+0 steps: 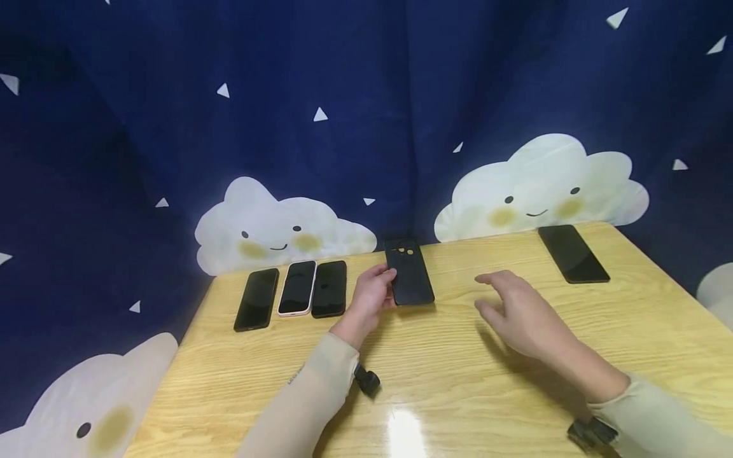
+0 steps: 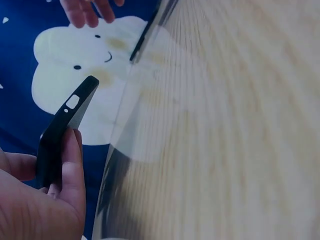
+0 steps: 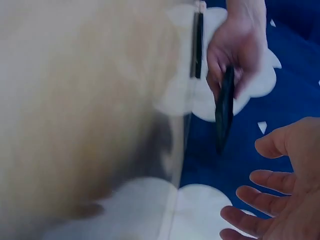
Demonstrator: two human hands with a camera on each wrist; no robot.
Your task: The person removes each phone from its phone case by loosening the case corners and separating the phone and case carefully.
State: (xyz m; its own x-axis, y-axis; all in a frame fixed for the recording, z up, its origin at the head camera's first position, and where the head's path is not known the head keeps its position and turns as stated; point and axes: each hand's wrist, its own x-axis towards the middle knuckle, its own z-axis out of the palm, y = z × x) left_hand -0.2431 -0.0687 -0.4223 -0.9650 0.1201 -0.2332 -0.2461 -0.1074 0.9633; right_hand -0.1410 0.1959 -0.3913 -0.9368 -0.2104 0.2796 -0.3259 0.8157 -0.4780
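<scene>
A black phone case with camera cutouts at its top is held up over the table by my left hand, which grips it along its left edge. In the left wrist view the case is seen edge-on, a port hole in its end, with thumb and fingers on either side. My right hand hovers over the table to the right of the case, thumb and fingers apart. The right wrist view shows this hand with spread fingers and nothing in it.
On the left of the wooden table lie a black phone, a phone with a pink rim and another dark phone. One more phone lies at the back right. A dark blue curtain hangs behind the table.
</scene>
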